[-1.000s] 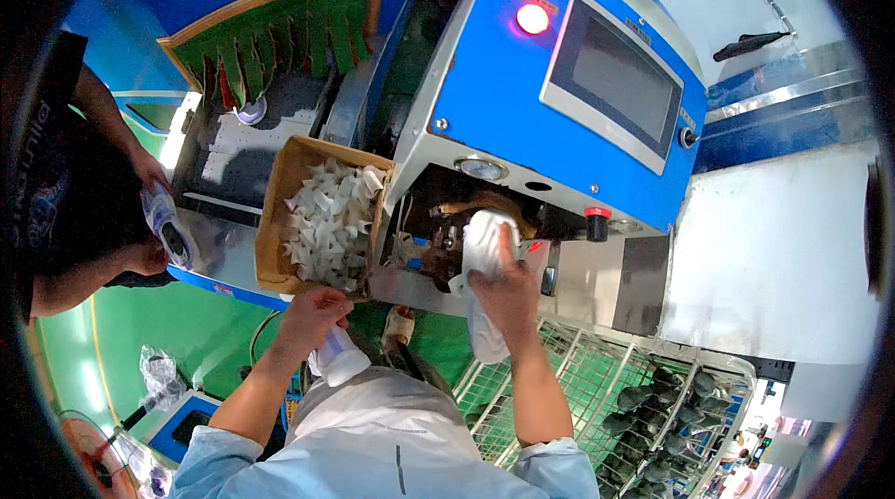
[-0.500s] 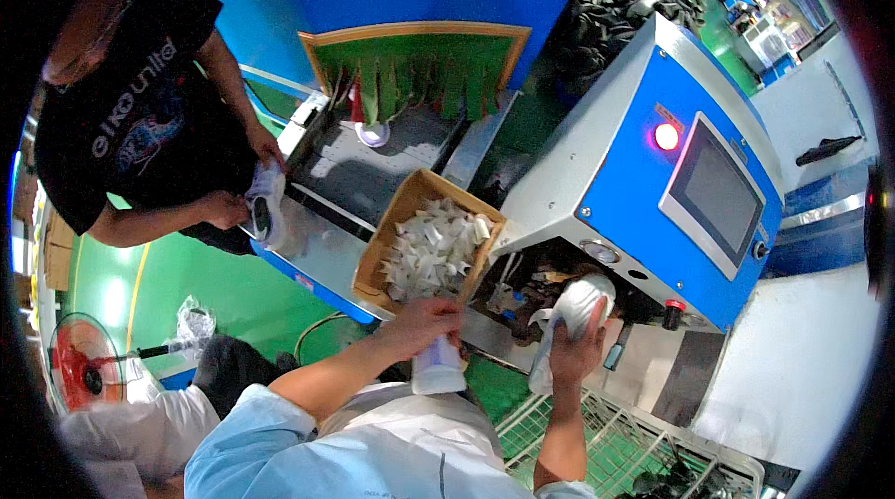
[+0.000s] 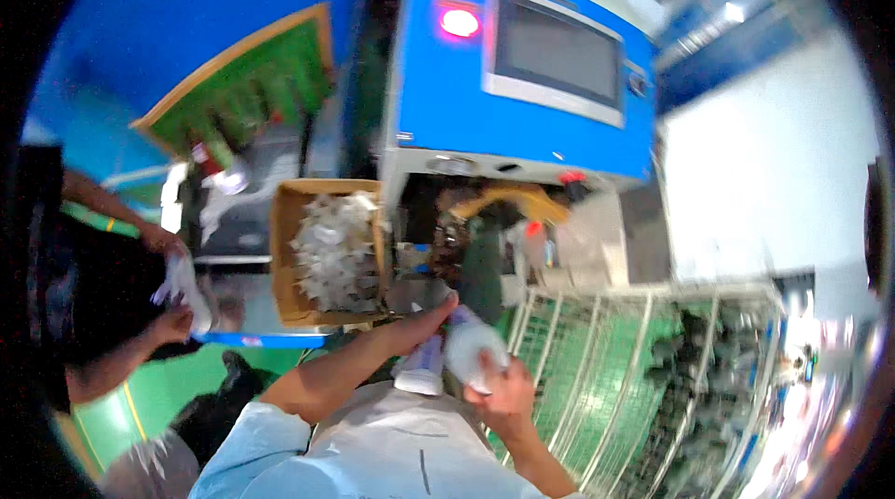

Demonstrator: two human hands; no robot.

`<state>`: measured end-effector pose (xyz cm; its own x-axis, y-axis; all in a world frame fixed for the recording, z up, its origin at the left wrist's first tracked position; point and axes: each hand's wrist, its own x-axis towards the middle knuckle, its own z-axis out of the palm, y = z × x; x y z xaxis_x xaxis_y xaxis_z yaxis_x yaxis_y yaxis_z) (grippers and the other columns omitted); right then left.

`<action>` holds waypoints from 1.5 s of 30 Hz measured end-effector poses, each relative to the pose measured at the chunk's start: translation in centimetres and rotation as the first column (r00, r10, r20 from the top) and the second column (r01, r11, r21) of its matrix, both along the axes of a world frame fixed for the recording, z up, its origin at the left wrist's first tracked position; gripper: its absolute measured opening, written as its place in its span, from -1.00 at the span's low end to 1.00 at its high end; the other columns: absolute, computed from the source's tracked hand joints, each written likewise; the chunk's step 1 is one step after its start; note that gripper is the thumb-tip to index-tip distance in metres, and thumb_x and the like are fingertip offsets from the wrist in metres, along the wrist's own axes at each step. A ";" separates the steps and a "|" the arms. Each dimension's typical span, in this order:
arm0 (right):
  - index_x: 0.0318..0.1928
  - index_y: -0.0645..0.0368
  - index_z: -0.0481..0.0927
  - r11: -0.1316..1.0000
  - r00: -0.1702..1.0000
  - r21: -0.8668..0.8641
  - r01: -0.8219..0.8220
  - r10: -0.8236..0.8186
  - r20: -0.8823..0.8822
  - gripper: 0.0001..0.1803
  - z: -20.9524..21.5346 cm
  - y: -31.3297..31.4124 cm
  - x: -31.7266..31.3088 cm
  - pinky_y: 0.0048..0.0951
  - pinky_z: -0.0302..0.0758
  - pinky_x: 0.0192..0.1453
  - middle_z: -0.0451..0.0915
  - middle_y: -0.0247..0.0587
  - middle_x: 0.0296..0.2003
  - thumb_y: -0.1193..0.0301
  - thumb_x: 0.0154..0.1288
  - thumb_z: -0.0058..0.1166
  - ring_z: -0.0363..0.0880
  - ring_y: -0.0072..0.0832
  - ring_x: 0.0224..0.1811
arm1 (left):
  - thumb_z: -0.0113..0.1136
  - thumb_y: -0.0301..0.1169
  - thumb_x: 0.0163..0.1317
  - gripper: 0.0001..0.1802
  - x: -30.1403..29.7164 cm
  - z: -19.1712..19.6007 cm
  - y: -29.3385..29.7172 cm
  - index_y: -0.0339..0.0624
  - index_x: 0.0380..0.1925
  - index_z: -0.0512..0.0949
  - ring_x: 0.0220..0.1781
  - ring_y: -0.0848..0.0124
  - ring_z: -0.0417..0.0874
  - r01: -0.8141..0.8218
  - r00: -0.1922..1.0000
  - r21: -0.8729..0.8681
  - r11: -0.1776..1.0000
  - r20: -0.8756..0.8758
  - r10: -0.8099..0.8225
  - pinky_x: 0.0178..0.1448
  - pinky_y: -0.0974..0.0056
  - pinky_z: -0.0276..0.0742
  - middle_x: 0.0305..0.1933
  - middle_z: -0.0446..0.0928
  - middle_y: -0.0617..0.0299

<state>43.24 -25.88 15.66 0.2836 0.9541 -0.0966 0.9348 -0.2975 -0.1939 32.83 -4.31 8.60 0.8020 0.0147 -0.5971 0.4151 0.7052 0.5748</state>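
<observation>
I see both my hands close together just below the cardboard box [image 3: 284,261] of crumpled white pieces. My right hand [image 3: 499,392] grips one soft, rounded white sock [image 3: 471,347]; my left hand [image 3: 431,317] pinches a second white piece [image 3: 421,367] beside it.

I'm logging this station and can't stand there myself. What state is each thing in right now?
Round lamp: lit red.
Machine screen: dark.
Cardboard box: open, full of white pieces.
Left hand: holding a white piece.
Right hand: gripping a white bundle.
Wire cart: holds dark items.
</observation>
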 end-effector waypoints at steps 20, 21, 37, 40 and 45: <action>0.33 0.02 0.43 0.217 0.259 0.145 0.965 -0.725 -0.638 -0.29 11.4 -18.5 1.0 -0.36 0.49 0.25 0.53 -0.07 0.22 0.35 0.15 0.38 0.55 -0.40 0.17 | 0.22 0.12 0.21 -0.27 -0.9 -0.3 -1.5 -0.13 0.24 0.46 0.13 0.24 0.58 0.280 0.945 0.406 0.870 -0.274 -0.176 0.21 0.10 0.48 0.15 0.56 0.12; 0.30 0.10 0.44 0.059 0.245 0.375 0.925 -0.848 -0.470 -0.32 10.5 -23.1 0.3 -0.33 0.51 0.22 0.56 0.00 0.16 0.35 0.16 0.37 0.58 -0.35 0.15 | 0.22 0.13 0.21 -0.27 0.7 0.1 -2.0 -0.12 0.24 0.46 0.13 0.24 0.57 0.310 0.940 0.438 0.844 -0.271 -0.205 0.21 0.10 0.47 0.16 0.56 0.12; 0.30 0.18 0.48 -0.684 -0.389 0.197 0.702 -0.601 -0.698 -0.35 15.3 -66.6 -7.9 -0.51 0.42 -0.38 0.60 -0.36 -0.37 0.36 0.17 0.31 0.49 -0.62 -0.44 | 0.16 0.20 0.20 -0.24 16.8 3.9 -13.5 -0.03 0.27 0.44 0.18 0.20 0.55 0.551 0.820 0.657 0.514 -0.312 -0.480 0.26 0.12 0.44 0.21 0.53 0.11; 0.28 0.15 0.50 -0.750 -0.424 0.169 0.640 -0.527 -0.736 -0.38 16.8 -65.5 -8.5 -0.50 0.41 -0.38 0.61 -0.37 -0.37 0.39 0.17 0.29 0.47 -0.61 -0.46 | 0.15 0.22 0.19 -0.24 17.0 3.6 -14.5 -0.01 0.27 0.44 0.18 0.19 0.55 0.585 0.797 0.652 0.483 -0.351 -0.492 0.26 0.12 0.43 0.22 0.52 0.10; 0.11 0.19 0.61 -0.555 -0.596 0.314 0.770 -0.802 0.044 -0.39 17.9 -66.1 -8.2 -0.26 0.55 -0.04 0.70 0.11 -0.21 0.38 -0.08 0.23 0.71 -0.19 -0.20 | 0.14 0.24 0.19 -0.23 16.2 4.3 -14.3 0.02 0.28 0.44 0.20 0.18 0.54 0.580 0.805 0.656 0.483 -0.372 -0.462 0.28 0.12 0.42 0.24 0.51 0.10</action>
